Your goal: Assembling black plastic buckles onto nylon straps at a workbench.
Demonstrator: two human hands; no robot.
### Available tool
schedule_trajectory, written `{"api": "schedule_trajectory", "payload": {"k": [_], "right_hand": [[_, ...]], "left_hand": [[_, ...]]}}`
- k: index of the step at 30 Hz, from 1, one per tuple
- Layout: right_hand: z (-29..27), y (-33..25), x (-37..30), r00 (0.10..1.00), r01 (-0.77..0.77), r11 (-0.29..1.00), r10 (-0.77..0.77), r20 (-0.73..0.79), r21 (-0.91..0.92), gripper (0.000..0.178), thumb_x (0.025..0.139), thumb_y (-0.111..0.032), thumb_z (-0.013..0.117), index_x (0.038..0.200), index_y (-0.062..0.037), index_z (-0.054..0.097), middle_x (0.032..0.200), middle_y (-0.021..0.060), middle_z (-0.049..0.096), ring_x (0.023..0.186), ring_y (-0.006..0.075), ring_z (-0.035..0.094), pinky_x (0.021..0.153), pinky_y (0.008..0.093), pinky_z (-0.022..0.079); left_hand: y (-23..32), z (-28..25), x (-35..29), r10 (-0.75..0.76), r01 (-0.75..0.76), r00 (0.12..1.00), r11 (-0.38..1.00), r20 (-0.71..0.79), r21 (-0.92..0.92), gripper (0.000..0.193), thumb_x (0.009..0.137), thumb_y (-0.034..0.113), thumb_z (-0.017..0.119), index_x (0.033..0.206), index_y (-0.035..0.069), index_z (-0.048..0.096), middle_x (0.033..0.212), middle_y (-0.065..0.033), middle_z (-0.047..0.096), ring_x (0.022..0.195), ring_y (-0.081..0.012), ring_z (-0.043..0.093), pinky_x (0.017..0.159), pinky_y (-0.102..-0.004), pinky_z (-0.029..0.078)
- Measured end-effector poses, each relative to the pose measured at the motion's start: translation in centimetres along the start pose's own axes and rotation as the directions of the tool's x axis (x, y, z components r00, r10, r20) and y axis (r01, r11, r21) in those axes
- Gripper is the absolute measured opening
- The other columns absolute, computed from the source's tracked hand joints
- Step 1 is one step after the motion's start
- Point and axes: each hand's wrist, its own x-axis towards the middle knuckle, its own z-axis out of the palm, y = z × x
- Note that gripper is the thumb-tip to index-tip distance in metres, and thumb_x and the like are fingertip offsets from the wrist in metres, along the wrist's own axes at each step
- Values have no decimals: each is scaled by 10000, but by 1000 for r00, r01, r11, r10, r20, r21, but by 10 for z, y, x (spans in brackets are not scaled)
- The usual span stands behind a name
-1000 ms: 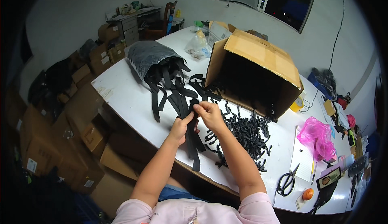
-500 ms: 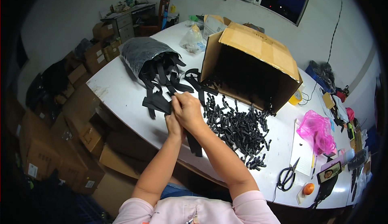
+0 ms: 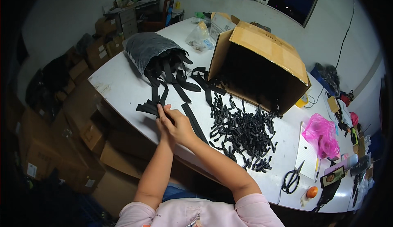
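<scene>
Both my hands meet at the front left of the table. My left hand (image 3: pixel 164 128) is closed on a small fan of black fabric strips (image 3: pixel 147 108), whose ends stick out to the left. My right hand (image 3: pixel 181 127) overlaps it, fingers bent against the strips at the left fingertips; its exact grip is partly hidden. Just beyond, more black strips spill from a dark plastic bag (image 3: pixel 145 49) lying on its side, some reaching my fingers. One long loose strip (image 3: pixel 194 122) lies on the table beyond my right wrist.
Right of my hands spreads a heap of small black pieces (image 3: pixel 245 135), in front of an open carton (image 3: pixel 270 42) on its side. Farther right are black-handled scissors (image 3: pixel 291 181), a notepad (image 3: pixel 305 157), a pink plastic bag (image 3: pixel 321 135) and a phone (image 3: pixel 332 177). Cartons (image 3: pixel 53 153) stand left below the table.
My hands have moved left and slightly toward me with the strips, which now fan out. A long strip that hung below my hands now lies on the table to their right.
</scene>
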Motion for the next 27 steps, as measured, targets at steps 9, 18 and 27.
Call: {"api": "schedule_trajectory", "payload": {"k": [9,18,27], "right_hand": [[-15,20,13,930,-303,829,365,-43,470,121,758,1,531,855,57,577,772,70,605,671,91,544,617,207,442],[-29,16,3,988,-122,990,127,-86,68,140,712,-64,594,832,7,592,760,77,572,600,104,528,555,216,428],[-52,52,-26,973,3,606,183,143,-796,257,684,-183,565,798,45,537,729,186,538,604,333,552,597,402,472]], "left_hand": [[20,46,-23,-43,39,934,999,-355,-18,474,770,465,514,906,10,525,840,-56,527,753,-152,519,661,-248,431],[34,27,-22,-179,159,970,979,-163,-129,292,825,334,482,770,49,507,766,-65,527,719,-186,518,673,-320,435],[72,17,-24,-155,133,983,972,-102,-196,187,820,250,495,727,88,489,553,21,407,439,-72,357,519,-243,371]]}}
